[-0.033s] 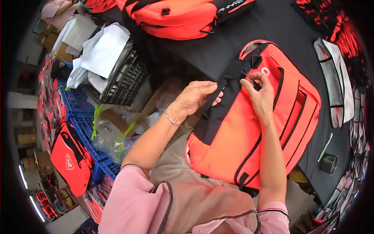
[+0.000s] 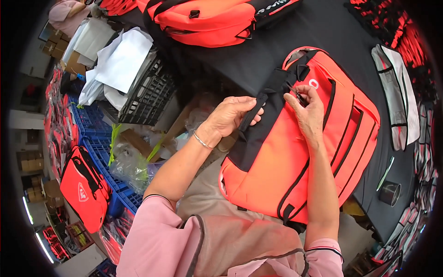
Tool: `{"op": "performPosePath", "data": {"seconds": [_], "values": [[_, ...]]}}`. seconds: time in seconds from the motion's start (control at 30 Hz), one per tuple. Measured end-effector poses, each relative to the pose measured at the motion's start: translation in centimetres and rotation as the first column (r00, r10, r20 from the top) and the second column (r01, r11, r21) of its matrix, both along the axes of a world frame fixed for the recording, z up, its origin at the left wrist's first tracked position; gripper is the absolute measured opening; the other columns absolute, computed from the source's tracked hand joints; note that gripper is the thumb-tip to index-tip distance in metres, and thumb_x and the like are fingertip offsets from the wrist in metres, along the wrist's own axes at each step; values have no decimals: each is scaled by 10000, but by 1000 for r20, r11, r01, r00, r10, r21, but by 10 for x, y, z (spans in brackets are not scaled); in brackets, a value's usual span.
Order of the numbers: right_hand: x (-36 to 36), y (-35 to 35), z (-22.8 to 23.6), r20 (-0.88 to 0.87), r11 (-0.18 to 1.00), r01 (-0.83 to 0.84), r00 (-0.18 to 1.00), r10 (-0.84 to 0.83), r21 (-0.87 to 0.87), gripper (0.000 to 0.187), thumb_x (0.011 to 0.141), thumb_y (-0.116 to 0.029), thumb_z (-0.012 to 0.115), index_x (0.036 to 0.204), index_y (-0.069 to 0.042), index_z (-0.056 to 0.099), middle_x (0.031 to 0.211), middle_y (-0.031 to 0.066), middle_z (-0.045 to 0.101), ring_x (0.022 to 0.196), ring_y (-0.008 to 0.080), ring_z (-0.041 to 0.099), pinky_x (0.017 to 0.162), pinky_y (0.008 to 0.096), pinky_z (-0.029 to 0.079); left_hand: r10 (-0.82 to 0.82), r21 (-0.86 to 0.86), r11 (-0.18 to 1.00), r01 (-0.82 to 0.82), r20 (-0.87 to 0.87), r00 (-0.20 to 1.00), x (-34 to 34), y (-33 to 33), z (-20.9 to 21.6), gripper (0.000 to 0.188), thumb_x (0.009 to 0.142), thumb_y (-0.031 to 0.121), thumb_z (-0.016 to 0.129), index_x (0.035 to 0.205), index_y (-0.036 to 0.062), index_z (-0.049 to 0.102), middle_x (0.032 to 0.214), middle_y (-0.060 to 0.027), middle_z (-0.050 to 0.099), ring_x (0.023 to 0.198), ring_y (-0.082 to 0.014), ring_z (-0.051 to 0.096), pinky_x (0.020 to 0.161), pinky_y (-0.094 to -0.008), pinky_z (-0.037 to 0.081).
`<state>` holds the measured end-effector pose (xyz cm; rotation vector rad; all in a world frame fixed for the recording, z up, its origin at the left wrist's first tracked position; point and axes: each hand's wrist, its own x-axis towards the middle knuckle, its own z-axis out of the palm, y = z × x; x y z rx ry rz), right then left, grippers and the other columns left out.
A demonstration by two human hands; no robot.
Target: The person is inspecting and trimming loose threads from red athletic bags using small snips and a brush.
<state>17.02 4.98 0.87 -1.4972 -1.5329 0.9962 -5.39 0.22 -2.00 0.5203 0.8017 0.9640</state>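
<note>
An orange-red bag (image 2: 263, 180) with black trim and several zips lies on the black-covered table and reaches over its near edge. My left hand (image 2: 233, 115) is closed on the bag's black carry handle (image 2: 251, 113), thumb on top and fingertips curled around its edge. Over the bag's upper part, my right hand (image 2: 308, 111) pinches small dark thread snips (image 2: 301, 98). Their thin tips point up and left toward the black panel beside the handle. Part of the snips is hidden in the fingers.
Another orange-red bag (image 2: 203, 23) lies at the table's far side. A grey-white fabric piece (image 2: 397, 97) and a dark cup (image 2: 390, 194) are on the right. At left stand a black crate (image 2: 150, 94) with papers, blue crates (image 2: 99, 157) and an orange-red case (image 2: 83, 189).
</note>
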Motion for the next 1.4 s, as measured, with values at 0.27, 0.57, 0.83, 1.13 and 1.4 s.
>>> {"op": "performPosePath", "data": {"seconds": [0.27, 0.57, 0.83, 1.13, 1.4], "values": [[-4, 2, -14, -21, 989, -73, 997, 76, 130, 291, 825, -192, 790, 1022, -45, 634, 829, 40, 665, 765, 106, 600, 694, 248, 472, 91, 11, 996, -91, 2, 996, 1, -17, 4, 291, 950, 244, 656, 1050, -29, 659, 931, -70, 694, 774, -136, 650, 715, -251, 541], [23, 6, -26, -27, 981, -83, 996, 89, 174, 107, 948, -121, 657, 932, -22, 616, 809, -30, 541, 740, 76, 483, 689, 223, 409, 479, 443, 872, -208, -685, 550, 38, -100, 14, 468, 698, 223, 824, 1049, -2, 610, 965, -132, 650, 926, -258, 654, 866, -364, 529], [-46, -33, 27, 139, 908, -397, 915, 380, 132, 225, 882, -49, 696, 1105, -37, 673, 789, 8, 594, 743, 115, 580, 686, 250, 456, 536, 481, 843, -240, -721, 440, 38, -101, 9, 435, 743, 268, 811, 1009, 0, 595, 962, -137, 627, 894, -264, 640, 835, -369, 529], [-46, -4, 52, 608, 631, -775, 506, 611, 11, 341, 724, -163, 787, 1023, -42, 679, 902, 121, 652, 784, 311, 636, 696, 392, 493, 441, 204, 896, -394, -516, 734, 42, -95, 7, 410, 718, 221, 805, 1030, -22, 697, 935, -117, 731, 860, -153, 687, 765, -303, 552], [-77, 33, 62, 766, 498, -857, 233, 599, -129, 326, 664, -331, 833, 859, -82, 754, 757, 136, 697, 805, 336, 678, 696, 431, 525, 288, -13, 955, -297, -200, 936, 23, -95, 13, 448, 801, 69, 795, 1180, -74, 605, 1083, -98, 667, 1000, -147, 636, 908, -271, 509]]}}
